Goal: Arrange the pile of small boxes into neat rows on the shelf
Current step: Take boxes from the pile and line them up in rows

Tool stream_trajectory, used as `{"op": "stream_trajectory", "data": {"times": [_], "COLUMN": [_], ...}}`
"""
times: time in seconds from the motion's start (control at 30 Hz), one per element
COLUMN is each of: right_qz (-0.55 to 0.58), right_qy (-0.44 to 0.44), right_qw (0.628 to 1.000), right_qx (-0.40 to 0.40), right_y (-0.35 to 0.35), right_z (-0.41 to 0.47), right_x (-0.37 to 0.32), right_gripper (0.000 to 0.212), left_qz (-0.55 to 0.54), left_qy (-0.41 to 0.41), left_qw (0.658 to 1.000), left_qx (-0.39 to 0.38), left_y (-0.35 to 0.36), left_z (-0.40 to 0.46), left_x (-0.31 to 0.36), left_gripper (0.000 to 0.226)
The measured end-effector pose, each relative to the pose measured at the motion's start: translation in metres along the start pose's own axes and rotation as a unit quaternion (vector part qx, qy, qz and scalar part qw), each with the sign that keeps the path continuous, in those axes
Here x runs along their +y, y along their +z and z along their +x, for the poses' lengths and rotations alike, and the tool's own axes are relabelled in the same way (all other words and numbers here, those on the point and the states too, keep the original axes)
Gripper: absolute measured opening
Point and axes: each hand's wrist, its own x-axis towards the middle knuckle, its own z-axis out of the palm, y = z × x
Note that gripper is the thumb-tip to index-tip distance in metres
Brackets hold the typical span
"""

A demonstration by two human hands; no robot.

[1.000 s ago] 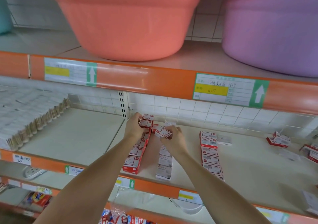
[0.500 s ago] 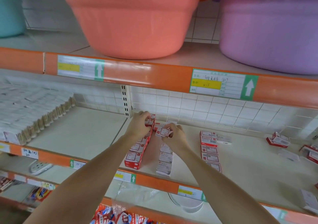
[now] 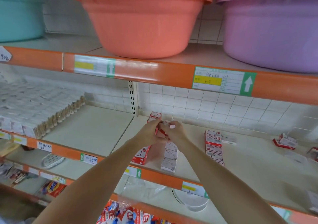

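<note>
A small red-and-white box (image 3: 162, 132) is pinched between both hands above the back of the shelf (image 3: 249, 165), near the tiled wall. The left hand (image 3: 150, 132) and the right hand (image 3: 175, 132) are pressed together around it, each grip closed on the box. Three rows are partly formed: a red left row (image 3: 142, 156), a white middle row (image 3: 169, 156) and a right row (image 3: 213, 146). Loose boxes (image 3: 284, 142) are left scattered at the far right, so the task is judged roughly half done.
</note>
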Motion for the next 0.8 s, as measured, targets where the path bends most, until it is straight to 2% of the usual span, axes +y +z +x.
{"op": "stream_trajectory", "data": {"times": [0.07,0.17,0.33,0.5,0.63,0.8], "right_qz": [-0.023,-0.028,-0.012,-0.086,-0.145,-0.163], "right_qy": [-0.014,0.003,-0.024,-0.057,-0.069,-0.076], "right_qw": [1.000,1.000,0.999,0.994,0.987,0.983], "right_qx": [0.000,-0.013,-0.028,-0.036,-0.029,-0.035], "right_y": [0.005,0.007,0.008,0.006,0.005,0.006], "right_z": [-0.003,-0.005,-0.006,-0.007,-0.008,-0.008], "right_x": [-0.004,-0.006,-0.005,-0.002,-0.001,0.000], "right_gripper": [0.047,0.054,0.043,0.037,0.021,0.017], "left_qz": [-0.011,-0.013,0.052,0.084,0.170,0.144], "left_qy": [-0.023,-0.067,-0.058,-0.068,-0.092,-0.112], "left_qw": [0.999,0.995,0.993,0.988,0.979,0.982], "left_qx": [0.031,0.077,0.087,0.111,0.066,0.052], "left_y": [0.004,0.002,-0.004,-0.011,-0.017,-0.017], "left_z": [-0.002,-0.006,-0.012,-0.008,-0.002,-0.001], "left_x": [0.003,0.002,-0.006,-0.017,-0.016,-0.021], "left_gripper": [0.054,0.052,0.046,0.041,0.044,0.055]}}
